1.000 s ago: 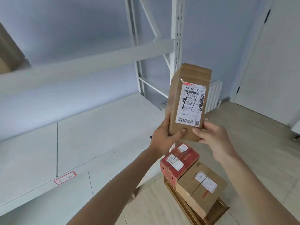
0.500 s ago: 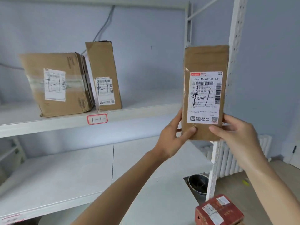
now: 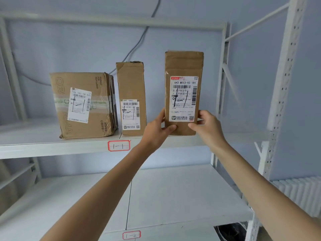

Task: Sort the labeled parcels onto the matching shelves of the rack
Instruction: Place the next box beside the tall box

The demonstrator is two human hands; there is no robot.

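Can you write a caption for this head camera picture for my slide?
Both hands hold a parcel upright at the 1-1 shelf, right of two parcels.

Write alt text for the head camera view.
Both hands, left hand and right hand, hold a tall brown cardboard parcel upright at the white metal shelf tagged 1-1. It is right of a wide taped cardboard box and a narrow upright cardboard box standing there.

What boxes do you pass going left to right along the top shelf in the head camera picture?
Big box → tall thin box → the box held upright by the left hand and right hand.
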